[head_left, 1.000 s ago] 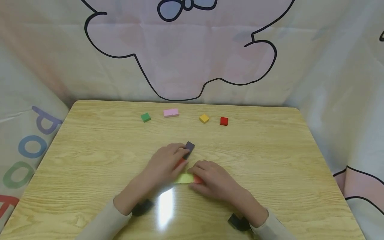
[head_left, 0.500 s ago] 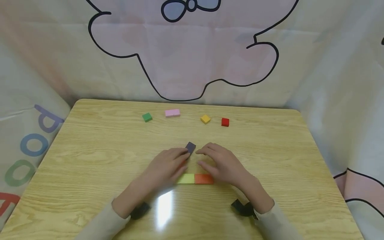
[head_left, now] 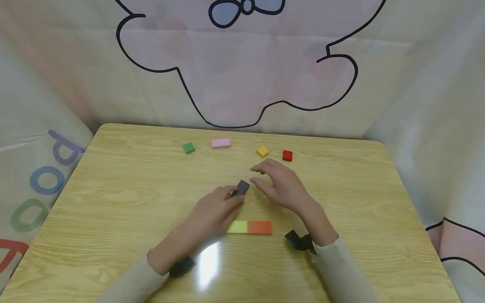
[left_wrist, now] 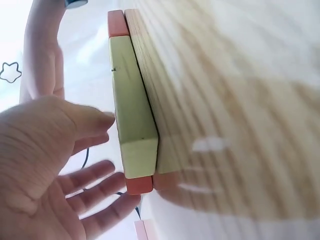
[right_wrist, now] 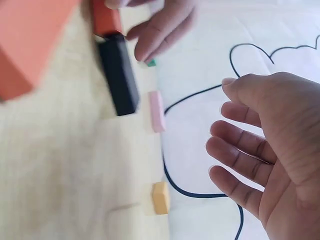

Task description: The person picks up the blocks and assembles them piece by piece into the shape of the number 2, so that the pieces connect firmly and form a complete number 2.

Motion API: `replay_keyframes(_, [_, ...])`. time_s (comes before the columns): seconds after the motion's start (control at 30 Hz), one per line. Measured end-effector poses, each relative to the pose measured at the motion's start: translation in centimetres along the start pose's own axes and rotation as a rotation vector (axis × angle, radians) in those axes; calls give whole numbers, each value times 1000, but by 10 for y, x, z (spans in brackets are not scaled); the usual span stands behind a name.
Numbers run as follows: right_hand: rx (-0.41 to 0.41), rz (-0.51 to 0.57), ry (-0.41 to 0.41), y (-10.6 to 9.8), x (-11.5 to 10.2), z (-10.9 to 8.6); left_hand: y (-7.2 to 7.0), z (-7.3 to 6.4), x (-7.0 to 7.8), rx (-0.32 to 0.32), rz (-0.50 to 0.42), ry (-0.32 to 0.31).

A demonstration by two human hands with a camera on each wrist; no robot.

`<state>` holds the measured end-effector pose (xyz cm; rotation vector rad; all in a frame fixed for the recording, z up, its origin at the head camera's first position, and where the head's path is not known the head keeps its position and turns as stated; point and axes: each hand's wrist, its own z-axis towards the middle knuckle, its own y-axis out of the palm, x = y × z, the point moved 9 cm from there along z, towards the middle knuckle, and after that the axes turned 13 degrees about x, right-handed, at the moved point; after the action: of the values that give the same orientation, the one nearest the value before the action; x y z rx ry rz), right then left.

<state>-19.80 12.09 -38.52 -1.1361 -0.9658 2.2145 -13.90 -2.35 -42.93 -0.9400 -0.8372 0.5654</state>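
In the head view my left hand (head_left: 214, 212) is low over the table, its thumb and fingers on either side of a row made of an orange block (right_wrist: 106, 19) and a dark block (head_left: 243, 187). The palm covers the orange block in the head view. Behind the wrist side lies a light-yellow block (left_wrist: 132, 110), end to end with another orange block (head_left: 259, 227). My right hand (head_left: 284, 185) hovers to the right of the dark block, fingers loosely bent and apart, holding nothing; the right wrist view also shows its fingers (right_wrist: 240, 150) spread.
Along the table's far side lie a green block (head_left: 188, 147), a pink block (head_left: 221, 143), a yellow block (head_left: 262, 151) and a red block (head_left: 287, 155). A printed cloth (head_left: 242, 84) hangs behind the wooden table (head_left: 113, 189).
My right hand has let go of the front orange block and moved up and away toward the far blocks. My left hand has shifted slightly right at the dark block.
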Motion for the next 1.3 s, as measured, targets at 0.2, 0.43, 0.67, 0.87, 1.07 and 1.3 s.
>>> replay_keyframes(0.2, [73,-4,42,-16,8,23,1,12,-6,43,39,-52])
replay_keyframes(0.43, [195,25,48,-28,17,41,5,14,-2,17,92,-34])
replay_keyframes(0.67, [215,-12,107,-32,42,45,6,15,0,24,61,-19])
replay_keyframes(0.87, [179,-36,173,-30,69,45,6,15,-1,17,38,-27])
replay_keyframes(1.07, [103,-78,269,-24,98,39,4,15,0,15,44,0])
replay_keyframes(1.3, [-11,-130,358,-19,119,33,5,16,1,-15,55,9])
